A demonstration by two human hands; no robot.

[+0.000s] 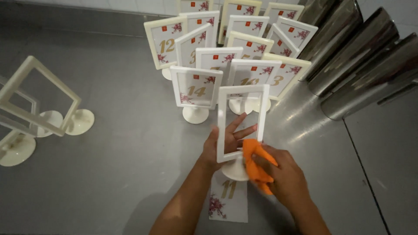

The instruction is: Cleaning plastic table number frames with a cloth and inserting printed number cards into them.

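While the left hand [226, 141] spreads its fingers flat behind the clear pane of an empty white stand frame [240, 126], propping it upright near the middle of the grey metal table [122, 143], the right hand [285, 176] closes in a loose fist around a bunched orange cloth [256, 163] and presses it against the frame's lower right edge. The frame's round white foot [235, 170] stands on the table, just above a loose card [226, 201] that lies flat at six o'clock from the frame; the card is a white upright rectangle with a gold number and a dark pink flower sprig in its lower left corner. At twelve o'clock from the held frame a tight cluster of filled frames [235, 48] stands in rows, each a cream or white rectangle on a round foot, holding a white card with a small red square near the top, a pink blossom in a corner and gold figures in the middle. At nine o'clock, well apart at the table's left edge, a few empty frames [37, 98] stand at an angle on their round bases. At two o'clock, shiny steel cylinders [357, 56] lie side by side along the table's right side.
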